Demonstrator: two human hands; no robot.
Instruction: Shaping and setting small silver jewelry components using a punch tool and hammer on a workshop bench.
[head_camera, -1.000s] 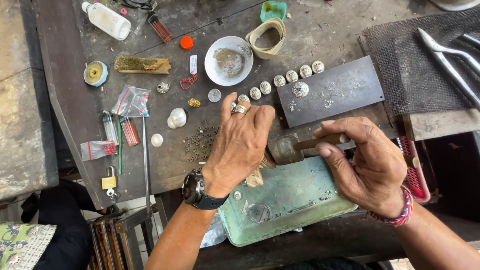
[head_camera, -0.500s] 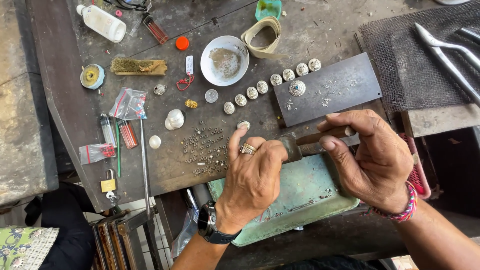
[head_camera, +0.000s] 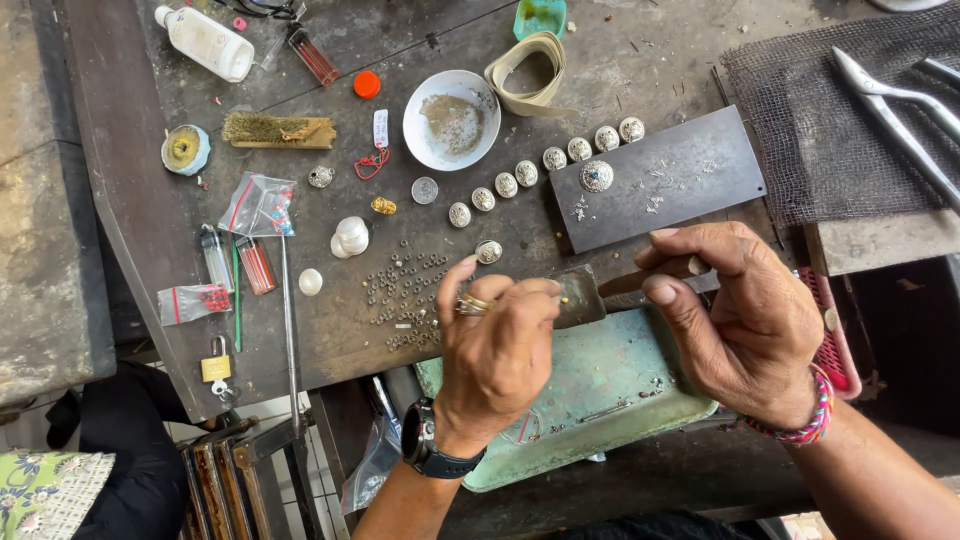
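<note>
Small flat tool (head_camera: 640, 285) gripped at bench edge above green tray (head_camera: 610, 400); right hand (head_camera: 745, 320) clamped on its handle; left hand (head_camera: 500, 345), pulled back from the round silver pieces (head_camera: 545, 165) at 12 o'clock, now pinching its tip; loose beads (head_camera: 405, 295) at 9 o'clock.
</note>
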